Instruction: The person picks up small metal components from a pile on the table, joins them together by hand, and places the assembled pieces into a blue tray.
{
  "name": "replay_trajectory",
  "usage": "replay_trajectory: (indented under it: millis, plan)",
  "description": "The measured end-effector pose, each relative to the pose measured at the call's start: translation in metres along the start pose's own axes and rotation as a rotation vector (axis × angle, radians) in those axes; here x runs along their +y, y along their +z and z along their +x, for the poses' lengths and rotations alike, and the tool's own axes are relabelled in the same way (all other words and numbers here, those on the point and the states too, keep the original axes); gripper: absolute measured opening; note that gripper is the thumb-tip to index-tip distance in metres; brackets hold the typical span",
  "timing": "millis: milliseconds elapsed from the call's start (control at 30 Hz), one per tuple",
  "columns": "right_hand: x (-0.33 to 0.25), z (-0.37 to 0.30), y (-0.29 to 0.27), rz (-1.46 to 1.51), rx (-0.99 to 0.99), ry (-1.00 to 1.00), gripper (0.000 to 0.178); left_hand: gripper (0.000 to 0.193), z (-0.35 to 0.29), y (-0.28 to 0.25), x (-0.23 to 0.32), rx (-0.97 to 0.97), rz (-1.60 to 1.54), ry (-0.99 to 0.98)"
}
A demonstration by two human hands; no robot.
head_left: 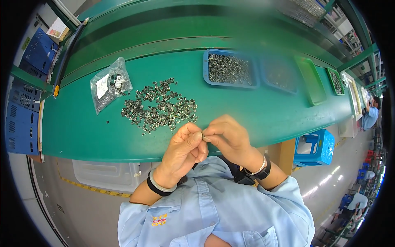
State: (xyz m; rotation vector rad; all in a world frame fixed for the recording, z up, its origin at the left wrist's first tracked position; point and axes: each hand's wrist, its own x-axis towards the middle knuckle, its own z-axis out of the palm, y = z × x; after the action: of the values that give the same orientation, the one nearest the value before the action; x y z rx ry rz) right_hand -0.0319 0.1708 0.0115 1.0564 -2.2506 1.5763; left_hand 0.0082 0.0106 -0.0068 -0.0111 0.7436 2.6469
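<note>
Close to the table's near edge, my left hand [184, 149] and my right hand [230, 138] meet fingertip to fingertip. Both are closed in a pinch on a tiny dark metal part [204, 137], mostly covered by the fingers. Just beyond my left hand lies a loose, spread pile of small black-and-silver metal parts [162, 107]. A clear plastic bag [108, 85] with a white label rests left of the pile, with more such parts inside and some at its mouth.
A blue tray [210, 82] full of small metal pieces stands at the back. To its right are a blurred bluish tray [279, 78], a green tray [314, 82] and a smaller filled green tray [336, 81]. A blue stool [317, 148] stands beyond the table's right front edge.
</note>
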Motion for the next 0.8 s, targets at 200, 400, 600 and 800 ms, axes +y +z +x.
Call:
replay_trajectory:
  millis: [200, 400, 600, 800]
  plan:
    - [0.001, 0.001, -0.003, -0.095, -0.014, -0.029, 0.019, 0.013, 0.001, 0.000, 0.000, 0.036, 0.094, 0.012]
    - [0.001, 0.006, -0.009, -0.183, -0.033, -0.123, 0.020, 0.015, -0.001, 0.014, 0.010, 0.157, 0.219, 0.037]
    - [-0.001, 0.001, 0.002, 0.073, 0.098, -0.028, 0.018, 0.015, -0.003, 0.014, 0.008, 0.037, -0.037, -0.017]
    - [-0.001, 0.002, 0.004, 0.096, 0.085, -0.037, 0.017, 0.013, -0.003, 0.008, 0.007, -0.002, -0.070, -0.034]
